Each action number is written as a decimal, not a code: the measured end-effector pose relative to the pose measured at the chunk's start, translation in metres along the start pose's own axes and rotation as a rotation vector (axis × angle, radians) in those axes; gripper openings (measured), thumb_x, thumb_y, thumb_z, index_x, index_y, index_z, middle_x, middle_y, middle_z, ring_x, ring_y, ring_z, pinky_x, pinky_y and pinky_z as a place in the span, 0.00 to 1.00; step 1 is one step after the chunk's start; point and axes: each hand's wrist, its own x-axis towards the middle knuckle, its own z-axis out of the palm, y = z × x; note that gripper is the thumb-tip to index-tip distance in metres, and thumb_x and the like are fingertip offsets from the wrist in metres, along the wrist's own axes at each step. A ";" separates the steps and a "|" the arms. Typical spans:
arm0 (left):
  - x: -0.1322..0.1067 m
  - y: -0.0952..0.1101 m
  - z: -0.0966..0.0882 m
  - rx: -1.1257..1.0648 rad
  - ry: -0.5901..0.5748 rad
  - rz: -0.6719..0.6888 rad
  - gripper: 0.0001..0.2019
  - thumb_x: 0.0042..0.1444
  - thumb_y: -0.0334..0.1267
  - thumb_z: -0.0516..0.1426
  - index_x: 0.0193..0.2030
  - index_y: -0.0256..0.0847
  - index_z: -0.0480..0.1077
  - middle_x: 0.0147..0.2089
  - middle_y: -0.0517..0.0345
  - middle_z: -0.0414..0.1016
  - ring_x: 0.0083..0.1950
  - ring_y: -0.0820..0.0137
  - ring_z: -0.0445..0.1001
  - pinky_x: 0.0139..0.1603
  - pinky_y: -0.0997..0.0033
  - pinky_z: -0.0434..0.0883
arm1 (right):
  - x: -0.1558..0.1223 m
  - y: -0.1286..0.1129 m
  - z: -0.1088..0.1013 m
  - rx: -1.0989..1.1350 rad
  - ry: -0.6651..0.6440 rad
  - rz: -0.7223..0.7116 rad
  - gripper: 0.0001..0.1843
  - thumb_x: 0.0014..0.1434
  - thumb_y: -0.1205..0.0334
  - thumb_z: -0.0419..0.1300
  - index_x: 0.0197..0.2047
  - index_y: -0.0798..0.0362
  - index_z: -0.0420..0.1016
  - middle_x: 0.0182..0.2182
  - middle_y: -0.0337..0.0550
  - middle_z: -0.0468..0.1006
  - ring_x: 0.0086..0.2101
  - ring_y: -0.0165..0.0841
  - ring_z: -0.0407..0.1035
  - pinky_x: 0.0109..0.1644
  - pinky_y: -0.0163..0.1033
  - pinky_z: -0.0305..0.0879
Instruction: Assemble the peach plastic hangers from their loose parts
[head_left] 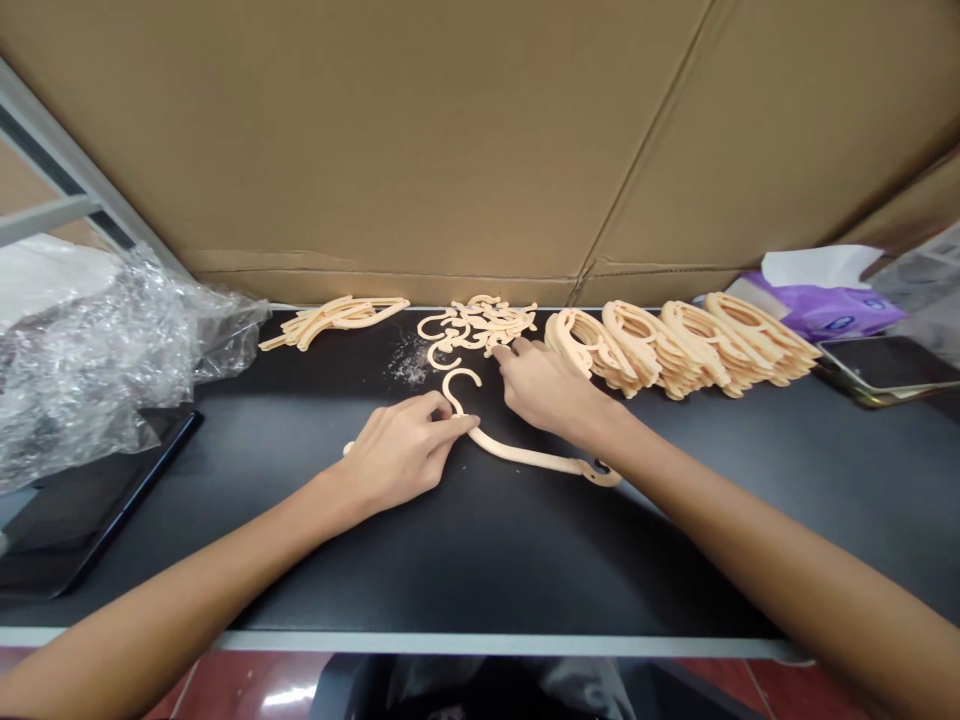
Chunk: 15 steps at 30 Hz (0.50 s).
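Note:
A peach plastic hanger (525, 455) lies flat on the black table (465, 560), its hook (459, 385) pointing away from me. My left hand (401, 455) is closed in a pinch on the hanger just below the hook. My right hand (544, 385) reaches past it, fingers stretched out, its fingertips touching a loose pile of small peach hook pieces (476, 325) near the cardboard wall.
Several rows of stacked peach hangers (682, 345) lie to the right. A bundle of straight peach bars (334, 318) lies at the back left. Crumpled clear plastic (90, 360) and a dark tablet (82, 500) are left; a phone (885, 365) and a purple tissue pack (825, 300) are right. Cardboard (450, 140) walls the back.

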 end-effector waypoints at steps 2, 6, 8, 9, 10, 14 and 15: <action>-0.001 0.001 0.001 -0.009 -0.001 -0.001 0.15 0.66 0.32 0.54 0.53 0.47 0.79 0.45 0.54 0.78 0.34 0.69 0.76 0.32 0.71 0.71 | 0.002 0.002 0.001 0.020 0.009 -0.001 0.21 0.67 0.73 0.45 0.55 0.65 0.75 0.49 0.62 0.78 0.49 0.49 0.74 0.50 0.45 0.65; -0.001 0.004 0.001 -0.042 -0.027 -0.029 0.15 0.68 0.35 0.53 0.54 0.45 0.78 0.43 0.53 0.77 0.34 0.68 0.77 0.34 0.69 0.73 | -0.003 0.009 0.003 0.047 0.033 -0.038 0.18 0.68 0.71 0.47 0.45 0.64 0.79 0.44 0.60 0.80 0.46 0.45 0.74 0.51 0.44 0.65; -0.001 0.006 -0.001 -0.065 -0.055 -0.051 0.16 0.68 0.36 0.52 0.55 0.45 0.78 0.43 0.52 0.77 0.35 0.67 0.77 0.36 0.67 0.74 | -0.008 0.011 0.005 0.063 0.049 -0.042 0.18 0.68 0.70 0.47 0.45 0.64 0.80 0.43 0.59 0.79 0.45 0.44 0.74 0.51 0.43 0.65; 0.000 0.007 -0.002 -0.081 -0.069 -0.065 0.16 0.68 0.36 0.52 0.56 0.45 0.77 0.44 0.52 0.77 0.36 0.66 0.78 0.37 0.67 0.74 | -0.009 0.012 0.006 0.071 0.062 -0.040 0.19 0.68 0.70 0.48 0.49 0.64 0.79 0.44 0.59 0.79 0.45 0.44 0.74 0.51 0.43 0.65; 0.000 0.008 -0.004 -0.098 -0.085 -0.080 0.16 0.67 0.36 0.53 0.57 0.44 0.77 0.44 0.52 0.77 0.37 0.66 0.78 0.38 0.66 0.74 | -0.010 0.012 0.007 0.077 0.077 -0.034 0.19 0.68 0.69 0.48 0.53 0.63 0.77 0.45 0.59 0.79 0.46 0.44 0.74 0.52 0.43 0.65; 0.003 0.011 -0.013 -0.186 -0.204 -0.124 0.20 0.62 0.32 0.53 0.59 0.45 0.76 0.41 0.55 0.79 0.36 0.66 0.77 0.39 0.66 0.73 | -0.009 0.011 0.010 0.066 0.096 -0.027 0.21 0.69 0.68 0.48 0.59 0.60 0.75 0.48 0.60 0.78 0.49 0.46 0.72 0.53 0.45 0.65; 0.005 0.011 -0.015 -0.207 -0.247 -0.127 0.22 0.60 0.30 0.53 0.60 0.45 0.75 0.39 0.57 0.79 0.36 0.67 0.77 0.39 0.66 0.73 | -0.008 0.011 0.011 0.062 0.094 -0.029 0.20 0.69 0.68 0.48 0.56 0.61 0.76 0.48 0.60 0.78 0.49 0.46 0.72 0.53 0.45 0.65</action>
